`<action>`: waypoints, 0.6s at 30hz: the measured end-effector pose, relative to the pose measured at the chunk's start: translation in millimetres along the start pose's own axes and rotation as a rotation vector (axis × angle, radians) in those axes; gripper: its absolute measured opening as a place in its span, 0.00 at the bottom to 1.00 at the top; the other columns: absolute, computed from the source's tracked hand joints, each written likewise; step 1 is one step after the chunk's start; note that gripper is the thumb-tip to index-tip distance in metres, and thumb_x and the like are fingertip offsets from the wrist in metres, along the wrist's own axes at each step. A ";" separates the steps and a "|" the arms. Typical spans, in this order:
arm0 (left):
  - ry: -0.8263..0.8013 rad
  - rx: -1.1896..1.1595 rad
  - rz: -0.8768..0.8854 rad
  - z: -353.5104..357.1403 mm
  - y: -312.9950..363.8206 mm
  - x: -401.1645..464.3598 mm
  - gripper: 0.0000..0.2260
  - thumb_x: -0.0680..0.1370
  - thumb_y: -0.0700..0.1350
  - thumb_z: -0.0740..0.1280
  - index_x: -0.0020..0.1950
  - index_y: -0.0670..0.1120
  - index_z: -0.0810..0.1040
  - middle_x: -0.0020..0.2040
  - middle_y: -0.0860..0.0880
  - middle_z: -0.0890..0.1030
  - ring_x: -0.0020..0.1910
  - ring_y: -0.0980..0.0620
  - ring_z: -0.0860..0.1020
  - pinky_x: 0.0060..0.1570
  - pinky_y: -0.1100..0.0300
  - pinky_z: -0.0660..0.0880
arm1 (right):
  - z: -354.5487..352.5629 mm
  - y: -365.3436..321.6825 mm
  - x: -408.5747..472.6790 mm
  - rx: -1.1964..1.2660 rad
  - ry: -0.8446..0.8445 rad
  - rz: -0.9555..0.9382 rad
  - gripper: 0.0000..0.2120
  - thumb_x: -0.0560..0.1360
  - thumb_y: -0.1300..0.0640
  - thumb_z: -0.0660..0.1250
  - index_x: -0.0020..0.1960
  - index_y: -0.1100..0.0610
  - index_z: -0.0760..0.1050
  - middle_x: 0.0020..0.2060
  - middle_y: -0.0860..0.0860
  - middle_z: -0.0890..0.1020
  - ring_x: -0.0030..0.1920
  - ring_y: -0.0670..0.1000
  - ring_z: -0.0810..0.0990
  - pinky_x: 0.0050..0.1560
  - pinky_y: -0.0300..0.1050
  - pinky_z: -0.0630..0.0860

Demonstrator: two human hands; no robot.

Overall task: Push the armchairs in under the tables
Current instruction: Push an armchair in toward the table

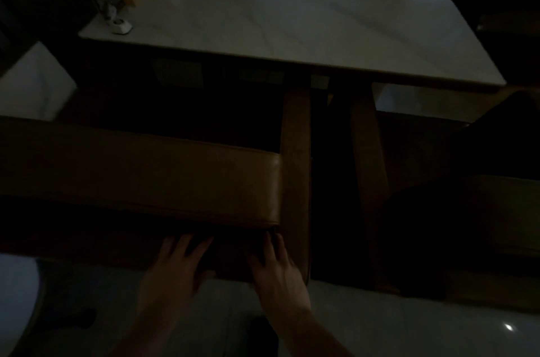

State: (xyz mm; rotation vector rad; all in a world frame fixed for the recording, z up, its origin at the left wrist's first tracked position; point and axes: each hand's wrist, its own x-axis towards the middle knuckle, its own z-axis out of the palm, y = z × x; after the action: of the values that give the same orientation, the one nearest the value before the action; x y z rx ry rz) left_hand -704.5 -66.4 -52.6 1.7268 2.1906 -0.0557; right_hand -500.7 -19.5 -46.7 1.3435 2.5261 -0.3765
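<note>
Pressing on the back of the brown leather armchair (140, 178), the left hand (172, 266) and the right hand (276, 269) are lying flat with fingers straight and spread, gripping nothing. Beyond the hands, the armchair's front is reaching under the white marble rectangular table (292, 23). A second brown armchair (438, 169) is standing just right of the hands.

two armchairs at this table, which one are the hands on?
The left armchair, with the tan padded backrest. Both the left hand and right hand press flat against its back; the right armchair is untouched.
</note>
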 end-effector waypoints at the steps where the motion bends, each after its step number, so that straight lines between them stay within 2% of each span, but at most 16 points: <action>1: 0.004 0.003 0.021 0.0 0.2 -1.2 0.26 0.77 0.60 0.63 0.76 0.61 0.64 0.74 0.50 0.67 0.72 0.39 0.63 0.56 0.47 0.76 | 2.0 -3.2 0.6 -0.014 0.007 0.009 0.31 0.55 0.46 0.83 0.58 0.45 0.84 0.59 0.59 0.83 0.57 0.62 0.83 0.38 0.45 0.83; 3: 0.041 -0.007 0.056 2.2 -1.3 -2.5 0.25 0.76 0.58 0.67 0.73 0.57 0.71 0.70 0.47 0.73 0.68 0.35 0.68 0.50 0.44 0.79 | 5.4 -6.0 2.8 -0.036 0.024 0.021 0.31 0.55 0.49 0.82 0.59 0.47 0.84 0.58 0.58 0.84 0.56 0.62 0.84 0.34 0.43 0.81; 6: 0.024 -0.028 0.037 5.3 -5.7 -0.1 0.29 0.76 0.59 0.68 0.75 0.61 0.65 0.74 0.50 0.68 0.72 0.38 0.62 0.55 0.45 0.77 | 0.8 -6.5 4.2 -0.028 0.040 0.056 0.34 0.56 0.49 0.81 0.63 0.47 0.81 0.60 0.59 0.83 0.59 0.64 0.82 0.33 0.44 0.81; 7: 0.035 -0.038 0.034 6.3 -6.6 1.0 0.29 0.76 0.60 0.68 0.75 0.62 0.64 0.75 0.51 0.66 0.73 0.39 0.61 0.56 0.45 0.77 | 1.5 -5.8 5.0 -0.009 0.049 0.039 0.35 0.61 0.50 0.80 0.68 0.47 0.77 0.65 0.61 0.79 0.64 0.66 0.78 0.37 0.47 0.82; 8: 0.053 -0.055 0.036 6.6 -7.0 1.4 0.29 0.75 0.59 0.68 0.75 0.62 0.64 0.75 0.50 0.66 0.73 0.39 0.61 0.57 0.45 0.76 | 4.5 -6.0 5.8 0.039 0.078 0.016 0.36 0.69 0.54 0.75 0.75 0.47 0.69 0.73 0.63 0.70 0.71 0.69 0.69 0.45 0.51 0.83; 9: 0.068 -0.066 0.037 5.5 -6.1 1.0 0.29 0.75 0.58 0.69 0.75 0.61 0.65 0.75 0.50 0.67 0.72 0.38 0.61 0.57 0.45 0.76 | 9.0 -5.1 6.7 0.070 0.030 -0.005 0.36 0.76 0.58 0.68 0.80 0.48 0.58 0.78 0.64 0.58 0.76 0.70 0.57 0.54 0.57 0.80; 10: 0.075 -0.063 0.038 3.5 -4.5 0.4 0.29 0.75 0.57 0.70 0.75 0.61 0.66 0.74 0.50 0.67 0.72 0.39 0.61 0.58 0.45 0.75 | 11.1 -3.8 6.7 0.089 -0.019 -0.012 0.35 0.80 0.60 0.62 0.81 0.48 0.49 0.80 0.63 0.49 0.78 0.70 0.48 0.60 0.60 0.76; 11: 0.078 -0.047 0.038 2.1 -2.9 0.2 0.29 0.75 0.57 0.70 0.75 0.60 0.66 0.74 0.51 0.67 0.72 0.39 0.60 0.59 0.46 0.73 | 11.1 -3.8 7.1 0.111 -0.034 0.002 0.35 0.81 0.61 0.59 0.81 0.48 0.46 0.80 0.62 0.45 0.79 0.69 0.43 0.64 0.61 0.73; 16: 0.083 -0.050 0.020 -1.0 3.5 -3.4 0.32 0.75 0.57 0.70 0.77 0.57 0.62 0.75 0.50 0.64 0.73 0.41 0.57 0.68 0.48 0.65 | 4.4 -14.0 2.0 0.137 -0.001 0.064 0.37 0.80 0.58 0.63 0.81 0.46 0.47 0.81 0.60 0.46 0.79 0.65 0.45 0.72 0.60 0.65; 18: 0.081 -0.055 0.032 -2.0 5.6 -10.3 0.32 0.75 0.59 0.69 0.77 0.55 0.63 0.75 0.49 0.65 0.73 0.41 0.60 0.69 0.48 0.64 | 2.0 -15.2 -6.1 0.135 0.011 0.073 0.38 0.79 0.57 0.65 0.81 0.46 0.47 0.80 0.59 0.48 0.80 0.64 0.47 0.75 0.60 0.62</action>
State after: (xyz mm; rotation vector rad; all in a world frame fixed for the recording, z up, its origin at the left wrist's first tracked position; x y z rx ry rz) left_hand -697.6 -74.1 -46.7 1.7625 2.1991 0.0826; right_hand -509.9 -33.1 -44.8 1.4854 2.4912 -0.5346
